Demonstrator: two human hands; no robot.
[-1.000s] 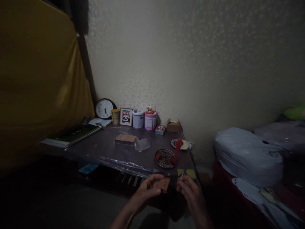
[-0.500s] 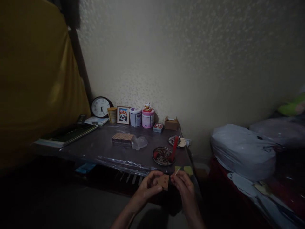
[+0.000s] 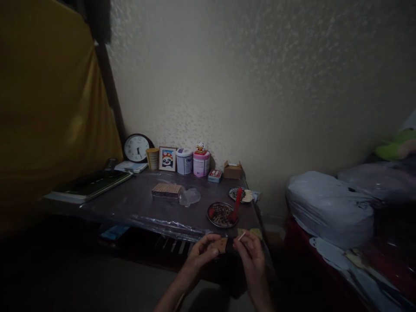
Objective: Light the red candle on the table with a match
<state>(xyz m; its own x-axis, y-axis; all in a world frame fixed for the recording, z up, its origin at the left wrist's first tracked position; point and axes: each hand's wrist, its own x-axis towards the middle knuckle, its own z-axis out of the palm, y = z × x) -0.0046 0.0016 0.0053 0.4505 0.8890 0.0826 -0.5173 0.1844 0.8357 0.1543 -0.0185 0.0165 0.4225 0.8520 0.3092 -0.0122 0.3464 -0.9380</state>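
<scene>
- The hands are drawing together: a second ago the stick and the card were apart, now the stick's tip is sitting just beside the card's right edge.
- The left hand [image 3: 203,250] is pinching a small brown card [image 3: 221,245] between thumb and fingers, in front of the counter's [image 3: 136,201] near edge.
- The right hand [image 3: 249,253] is closing narrowly on a thin pale stick [image 3: 242,236], tip pointing up and left.
- My reading is that the stick is being brought to the card, and the contact is looking close.
- Counting on the counter: two round dishes [image 3: 222,214], one red tool [image 3: 236,205], two tins [image 3: 184,160], one clock [image 3: 137,148], one framed picture [image 3: 167,158], one block of stacked pieces [image 3: 167,190], one yellow cup [image 3: 151,158].
</scene>
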